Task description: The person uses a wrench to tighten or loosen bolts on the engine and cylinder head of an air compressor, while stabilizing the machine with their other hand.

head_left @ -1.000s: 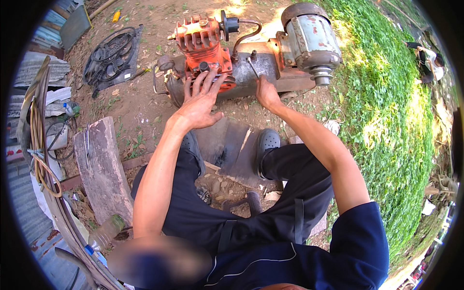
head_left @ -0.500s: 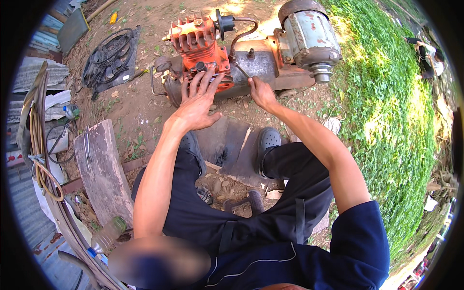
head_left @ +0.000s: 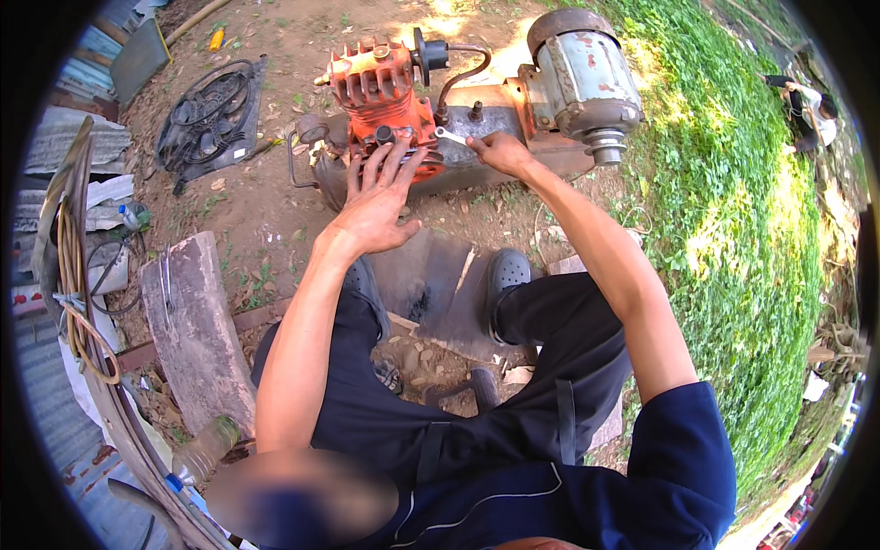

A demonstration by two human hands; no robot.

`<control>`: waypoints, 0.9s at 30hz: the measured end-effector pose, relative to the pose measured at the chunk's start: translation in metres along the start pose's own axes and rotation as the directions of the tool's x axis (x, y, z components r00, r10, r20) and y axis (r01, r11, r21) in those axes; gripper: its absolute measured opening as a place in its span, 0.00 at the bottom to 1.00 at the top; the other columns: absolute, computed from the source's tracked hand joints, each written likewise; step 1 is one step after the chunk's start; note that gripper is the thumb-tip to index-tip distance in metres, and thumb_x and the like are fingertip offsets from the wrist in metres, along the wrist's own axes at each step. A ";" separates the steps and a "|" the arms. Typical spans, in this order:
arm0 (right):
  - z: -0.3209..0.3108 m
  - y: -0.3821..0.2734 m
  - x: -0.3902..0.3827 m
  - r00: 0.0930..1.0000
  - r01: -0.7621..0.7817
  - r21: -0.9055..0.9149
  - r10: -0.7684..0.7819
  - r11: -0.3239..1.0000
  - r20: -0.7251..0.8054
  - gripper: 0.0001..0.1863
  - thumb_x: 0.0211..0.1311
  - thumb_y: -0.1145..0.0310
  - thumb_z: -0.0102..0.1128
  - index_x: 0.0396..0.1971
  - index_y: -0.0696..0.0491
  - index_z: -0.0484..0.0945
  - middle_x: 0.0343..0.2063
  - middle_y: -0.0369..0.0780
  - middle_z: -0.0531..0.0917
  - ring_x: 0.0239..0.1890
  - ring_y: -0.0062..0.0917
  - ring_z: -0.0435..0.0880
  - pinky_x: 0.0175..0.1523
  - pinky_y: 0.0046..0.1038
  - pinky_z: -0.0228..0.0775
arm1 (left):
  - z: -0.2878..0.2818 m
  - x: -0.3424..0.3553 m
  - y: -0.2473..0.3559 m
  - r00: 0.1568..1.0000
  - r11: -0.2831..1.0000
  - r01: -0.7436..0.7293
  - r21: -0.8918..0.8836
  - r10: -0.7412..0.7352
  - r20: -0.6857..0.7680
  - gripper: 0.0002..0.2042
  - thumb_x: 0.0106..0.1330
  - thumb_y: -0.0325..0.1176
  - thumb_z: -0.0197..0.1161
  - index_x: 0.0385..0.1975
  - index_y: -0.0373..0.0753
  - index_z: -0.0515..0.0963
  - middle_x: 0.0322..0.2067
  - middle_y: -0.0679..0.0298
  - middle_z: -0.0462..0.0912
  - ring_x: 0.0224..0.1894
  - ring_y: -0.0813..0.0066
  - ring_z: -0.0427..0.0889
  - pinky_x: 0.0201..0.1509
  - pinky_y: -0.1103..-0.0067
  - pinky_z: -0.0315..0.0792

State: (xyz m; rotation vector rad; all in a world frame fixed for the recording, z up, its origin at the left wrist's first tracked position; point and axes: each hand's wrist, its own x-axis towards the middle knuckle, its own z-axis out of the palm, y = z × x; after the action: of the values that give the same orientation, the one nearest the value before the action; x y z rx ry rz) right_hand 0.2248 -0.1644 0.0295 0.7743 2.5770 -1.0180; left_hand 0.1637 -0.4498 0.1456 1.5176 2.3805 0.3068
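Observation:
In front of me stands an orange finned compressor pump (head_left: 378,87) on a rusty metal tank (head_left: 467,170). My left hand (head_left: 374,197) rests with spread fingers against the pump's lower near side, holding nothing. A wrench (head_left: 451,137) is gripped in my right hand (head_left: 501,153), its ring end showing at the pump's right base. Whether the ring sits on a bolt I cannot tell. To the right of that hand, a grey electric motor (head_left: 587,78) with a stepped pulley (head_left: 606,147) is mounted on the same tank.
Wooden boards (head_left: 412,275) lie between my shoes. A weathered plank (head_left: 197,330) with a thin metal tool on it is at left, near coiled cable (head_left: 82,339) and a plastic bottle (head_left: 209,445). Black belts (head_left: 206,115) lie far left. Another person (head_left: 808,110) sits far right beyond the grass.
My right hand has turned the wrench, so its ring end now shows beside the pump's base. My left hand stays on the pump.

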 end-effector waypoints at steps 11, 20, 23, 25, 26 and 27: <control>-0.002 0.005 0.004 0.994 0.072 0.089 -0.078 0.993 0.073 0.36 0.63 0.34 0.50 0.16 0.54 0.79 0.15 0.40 0.77 0.22 0.27 0.75 0.33 0.35 0.66 | -0.009 -0.004 -0.002 1.000 1.000 0.004 -0.030 -0.004 0.007 0.48 0.52 0.40 0.71 0.72 0.46 0.48 0.74 0.57 0.43 0.74 0.53 0.44 0.76 0.53 0.38; -0.011 -0.008 0.023 0.981 0.121 -0.066 -0.109 0.991 0.159 0.37 0.62 0.31 0.48 0.15 0.52 0.80 0.14 0.40 0.76 0.22 0.31 0.76 0.33 0.36 0.66 | -0.021 -0.008 0.004 0.999 0.999 0.037 -0.022 -0.036 0.020 0.44 0.55 0.38 0.69 0.71 0.45 0.52 0.73 0.60 0.48 0.74 0.56 0.48 0.76 0.55 0.44; -0.015 -0.004 0.024 0.981 0.156 -0.090 -0.143 0.984 0.130 0.38 0.62 0.29 0.47 0.13 0.52 0.77 0.11 0.36 0.72 0.17 0.26 0.70 0.26 0.33 0.61 | -0.021 -0.008 0.001 0.999 0.999 0.014 -0.041 -0.016 -0.052 0.39 0.57 0.37 0.66 0.69 0.43 0.57 0.71 0.59 0.55 0.72 0.56 0.54 0.73 0.55 0.51; -0.008 0.002 0.019 0.980 0.173 -0.062 -0.166 0.983 0.109 0.38 0.61 0.28 0.46 0.16 0.52 0.77 0.11 0.35 0.71 0.16 0.23 0.69 0.24 0.30 0.60 | -0.025 -0.008 0.002 0.997 0.998 0.020 -0.065 -0.024 -0.072 0.36 0.58 0.36 0.66 0.67 0.41 0.60 0.70 0.57 0.58 0.71 0.55 0.57 0.72 0.57 0.54; -0.001 -0.005 0.012 0.986 0.043 0.021 -0.046 0.999 0.163 0.37 0.63 0.29 0.45 0.18 0.52 0.77 0.11 0.34 0.70 0.16 0.23 0.69 0.23 0.31 0.62 | -0.027 -0.011 0.000 0.996 0.997 0.034 -0.076 -0.040 -0.081 0.34 0.59 0.35 0.65 0.67 0.40 0.61 0.69 0.55 0.59 0.70 0.55 0.58 0.72 0.58 0.56; 0.010 -0.019 0.000 0.972 -0.086 0.096 0.063 0.992 0.225 0.36 0.64 0.30 0.43 0.21 0.51 0.77 0.11 0.33 0.68 0.16 0.23 0.69 0.23 0.31 0.64 | -0.028 -0.014 -0.004 0.995 0.995 0.030 -0.092 -0.039 -0.092 0.34 0.59 0.35 0.65 0.67 0.40 0.61 0.68 0.55 0.61 0.69 0.54 0.59 0.73 0.59 0.55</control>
State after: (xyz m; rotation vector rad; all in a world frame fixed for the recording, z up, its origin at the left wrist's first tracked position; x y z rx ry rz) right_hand 0.2144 -0.1829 0.0321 0.7318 2.3050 -1.1543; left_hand 0.1562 -0.4645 0.1720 1.4497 2.4262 0.4810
